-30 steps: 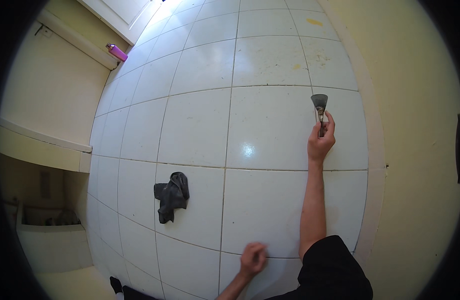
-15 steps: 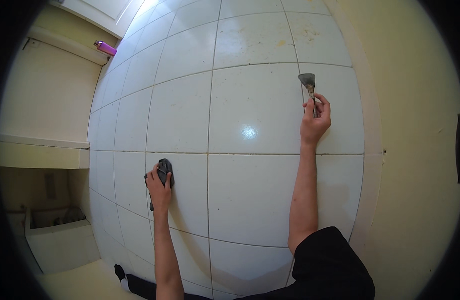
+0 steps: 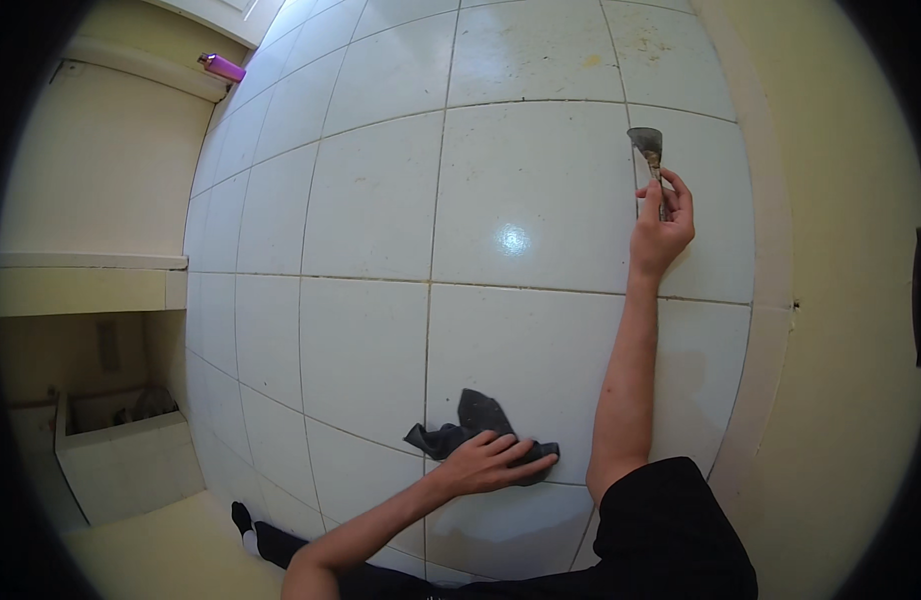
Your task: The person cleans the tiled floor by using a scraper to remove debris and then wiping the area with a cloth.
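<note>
My left hand [image 3: 481, 466] presses a dark grey cloth [image 3: 481, 412] against the white tiled floor [image 3: 366, 330]. Its fingers spread over the crumpled fabric, and loose ends stick out to the left and forward. In my right hand [image 3: 664, 230] is a scraper [image 3: 647, 144] with a wide, worn metal blade, pinched by its handle near a grout line. The blade points away from me; the fingers partly hide the handle.
Yellow-brown stains [image 3: 651, 46] mark the far right tiles, with small specks elsewhere. A pinkish-purple bottle [image 3: 222, 68] stands by the wall at far left. A yellowish wall [image 3: 841, 300] runs along the right. My foot in a dark sock [image 3: 242, 518] shows at lower left.
My left hand has swept the cloth right and nearer to me, and the cloth is now more spread out. The right hand still holds the scraper; the whole view has shifted slightly.
</note>
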